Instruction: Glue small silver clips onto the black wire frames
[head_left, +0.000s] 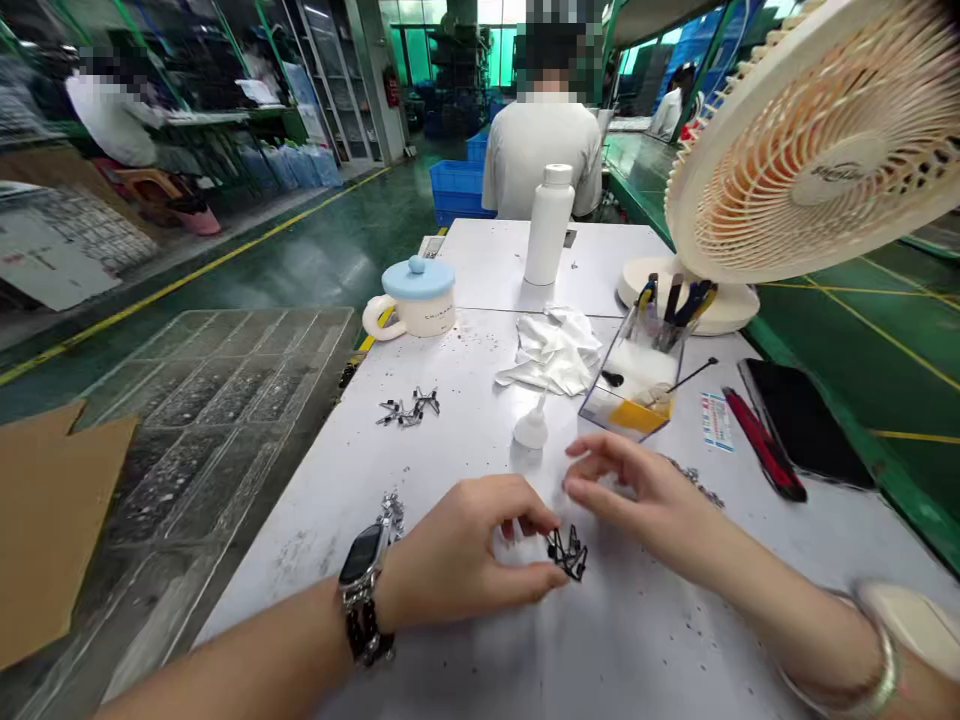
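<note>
My left hand (469, 550) rests on the white table (465, 650) with its fingers pinched on a small black wire-like part (568, 552). A watch sits on that wrist. My right hand (637, 497) hovers just right of and above the part, fingers loosely curled and slightly apart, holding nothing that I can see. A small white squeeze bottle (532, 427) stands just beyond both hands. A cluster of small dark metal parts (409, 408) lies further back on the left, and a small shiny heap (391, 508) lies by my left wrist.
A clear box of pens and tools (637, 385), a crumpled white cloth (553, 352), a lidded mug (412, 300), a tall white bottle (548, 225) and a desk fan (817, 140) stand behind. A red cutter (761, 442) and black phone (802, 420) lie right. A person sits beyond the table, back turned.
</note>
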